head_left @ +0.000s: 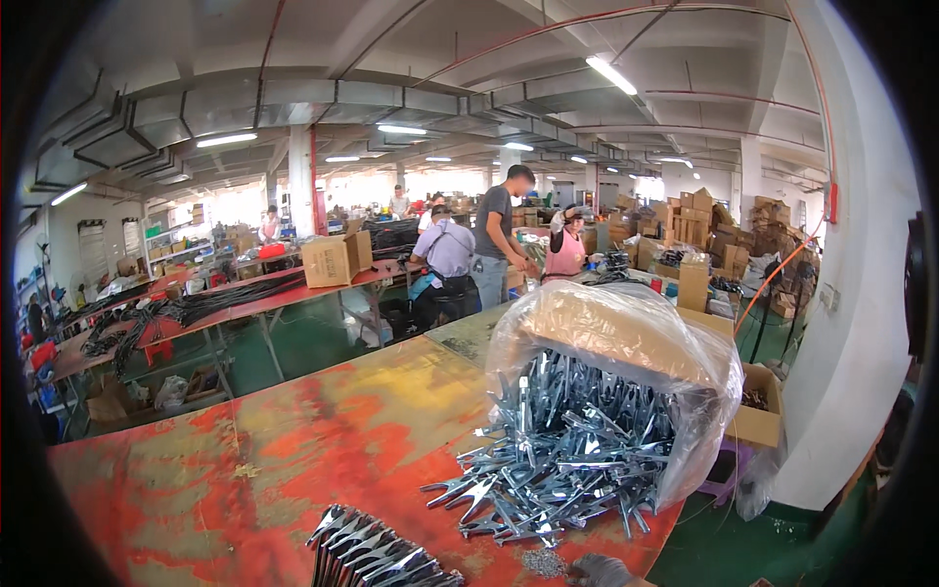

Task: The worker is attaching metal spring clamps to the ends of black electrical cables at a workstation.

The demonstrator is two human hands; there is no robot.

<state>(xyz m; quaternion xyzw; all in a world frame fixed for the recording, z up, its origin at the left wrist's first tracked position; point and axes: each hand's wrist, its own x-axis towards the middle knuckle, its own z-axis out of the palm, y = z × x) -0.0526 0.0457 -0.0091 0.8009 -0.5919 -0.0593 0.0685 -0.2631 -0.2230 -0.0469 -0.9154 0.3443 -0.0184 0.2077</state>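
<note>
At the lower edge shows part of my right hand (pixel 597 570) in a dark grey glove, beside a small pile of tiny grey metal pieces (pixel 543 562). Its fingers are mostly cut off, and whether it holds anything cannot be made out. My left hand is out of view. Just beyond the right hand, a big heap of silvery metal spring clips (pixel 567 460) spills over the worn red and yellow table (pixel 293 440). The heap comes from a cardboard box (pixel 611 318) tipped on its side, wrapped in a clear plastic bag (pixel 719 391). Nearer, more clips (pixel 377 553) stand in a neat row.
An open carton (pixel 758 411) stands beyond the table's right edge, near a white pillar (pixel 851 293). Across the aisle, another red table (pixel 264 293) bears black cables (pixel 235 298) and a carton (pixel 331 260). Several people work farther back, one standing in a dark shirt (pixel 496 220).
</note>
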